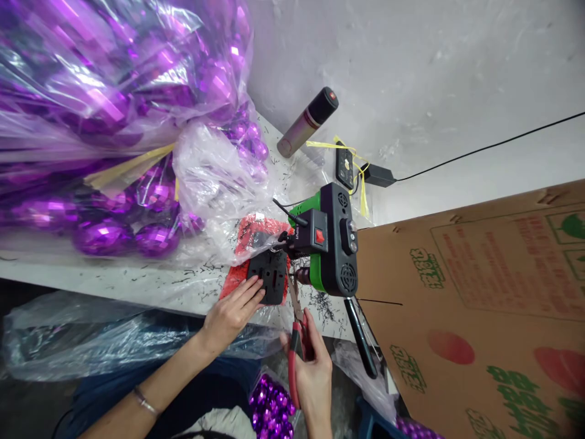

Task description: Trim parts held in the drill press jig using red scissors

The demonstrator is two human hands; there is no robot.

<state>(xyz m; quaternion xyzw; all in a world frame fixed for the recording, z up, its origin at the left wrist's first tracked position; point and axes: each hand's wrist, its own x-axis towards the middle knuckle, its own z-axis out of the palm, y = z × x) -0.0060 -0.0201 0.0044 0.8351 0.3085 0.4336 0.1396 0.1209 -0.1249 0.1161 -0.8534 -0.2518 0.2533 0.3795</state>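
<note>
- on the black and green machine [340, 244] in front of me, i can read "input", printed sideways beside its red switch [319, 236].
- the cardboard box [461, 305] on my right bears green characters, faint red print in a frame and a green leaf mark; i can't make out the wording.
- my left hand [235, 310] comes in from the lower left, palm down, fingers stretched and side by side, their tips resting on the black slotted plate [269, 277] under the machine.
- my right hand [313, 360] is closed round the red-handled scissors [293, 372], their blades pointing away from me, up beside the plate and just by the machine's chuck [302, 276].
- the plate sits partly over a red cloth [231, 279] on the white table [150, 283], with dark shavings [323, 303] scattered near the blades.
- loose clear film from the big bag of purple faceted balls [114, 201] spills over part of the cloth, crowding my left side.
- the machine's black lever [361, 338] slants down to the right of my scissors.
- beyond stand a dark-capped can [307, 122] and a black adapter [379, 175] with its cord.
</note>
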